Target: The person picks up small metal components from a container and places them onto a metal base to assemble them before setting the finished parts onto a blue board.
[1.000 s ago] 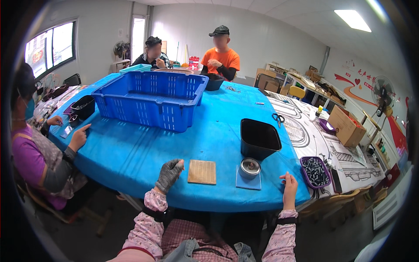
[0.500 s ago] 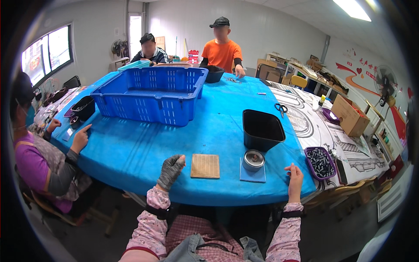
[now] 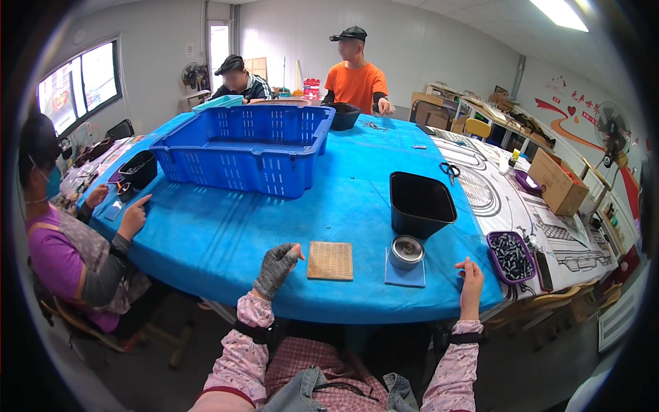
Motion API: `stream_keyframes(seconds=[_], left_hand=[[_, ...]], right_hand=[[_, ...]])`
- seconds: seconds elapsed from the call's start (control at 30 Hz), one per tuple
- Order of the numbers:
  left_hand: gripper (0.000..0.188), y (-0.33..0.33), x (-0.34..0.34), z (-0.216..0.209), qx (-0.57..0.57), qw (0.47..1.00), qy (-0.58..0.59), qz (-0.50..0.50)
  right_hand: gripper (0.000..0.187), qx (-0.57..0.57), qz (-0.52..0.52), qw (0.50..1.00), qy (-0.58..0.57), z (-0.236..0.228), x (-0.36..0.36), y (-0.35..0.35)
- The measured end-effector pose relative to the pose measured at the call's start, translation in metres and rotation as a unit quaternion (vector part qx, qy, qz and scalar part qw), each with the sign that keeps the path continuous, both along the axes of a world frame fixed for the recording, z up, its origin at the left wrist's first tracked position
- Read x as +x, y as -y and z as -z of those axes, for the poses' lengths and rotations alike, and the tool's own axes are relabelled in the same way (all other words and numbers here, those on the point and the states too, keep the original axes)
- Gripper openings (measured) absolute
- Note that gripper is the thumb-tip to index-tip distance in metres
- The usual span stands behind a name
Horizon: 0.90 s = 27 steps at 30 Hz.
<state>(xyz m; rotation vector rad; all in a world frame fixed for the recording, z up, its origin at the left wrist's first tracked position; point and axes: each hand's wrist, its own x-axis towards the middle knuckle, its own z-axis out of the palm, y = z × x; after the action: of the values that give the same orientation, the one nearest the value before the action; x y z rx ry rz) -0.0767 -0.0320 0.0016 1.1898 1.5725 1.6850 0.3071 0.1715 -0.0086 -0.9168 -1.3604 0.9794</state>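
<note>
My left hand (image 3: 276, 270), in a grey fingerless glove, is held at the table's front with its fingers curled closed; whether anything small is in them is hidden. Just right of it lies a square, light-brown slotted board (image 3: 330, 261). A round metal tin (image 3: 406, 252) rests on a flat, light-blue square pad (image 3: 405, 277), between the board and my right hand. Bare, with fingers loosely bent and apart, my right hand (image 3: 471, 281) hovers by the right front edge and holds nothing visible. Behind the tin stands a deep black tub (image 3: 423, 206).
A big blue crate (image 3: 240, 151) occupies the left middle of the blue-covered table (image 3: 357, 206). On the right are a purple basket of small dark pieces (image 3: 511, 257), scissors (image 3: 450, 172) and a cardboard box (image 3: 556, 182). Co-workers sit at the left (image 3: 68, 233) and stand behind (image 3: 355, 81).
The whole view has shifted slightly, so the table things appear further right. My hands keep nearly the same places, the left turned a little. At the back, the seated person's head has dipped.
</note>
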Motion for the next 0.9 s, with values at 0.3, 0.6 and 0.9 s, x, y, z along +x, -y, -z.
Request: stream_keyframes(seconds=[0.3, 0.6, 0.9], left_hand=[[0.032, 0.003, 0.001, -0.007, -0.012, 1.0, 0.0, 0.02], [0.034, 0.004, 0.003, -0.011, -0.029, 0.999, 0.0, 0.015], [0.035, 0.002, 0.004, -0.008, -0.019, 1.0, -0.008, 0.0]], right_hand=[[0.034, -0.008, -0.007, 1.0, 0.001, 0.0, 0.002, 0.001], [0.033, -0.01, -0.006, 1.0, -0.007, 0.0, 0.003, 0.0], [0.041, -0.005, -0.031, 0.999, 0.044, 0.005, 0.011, -0.006]])
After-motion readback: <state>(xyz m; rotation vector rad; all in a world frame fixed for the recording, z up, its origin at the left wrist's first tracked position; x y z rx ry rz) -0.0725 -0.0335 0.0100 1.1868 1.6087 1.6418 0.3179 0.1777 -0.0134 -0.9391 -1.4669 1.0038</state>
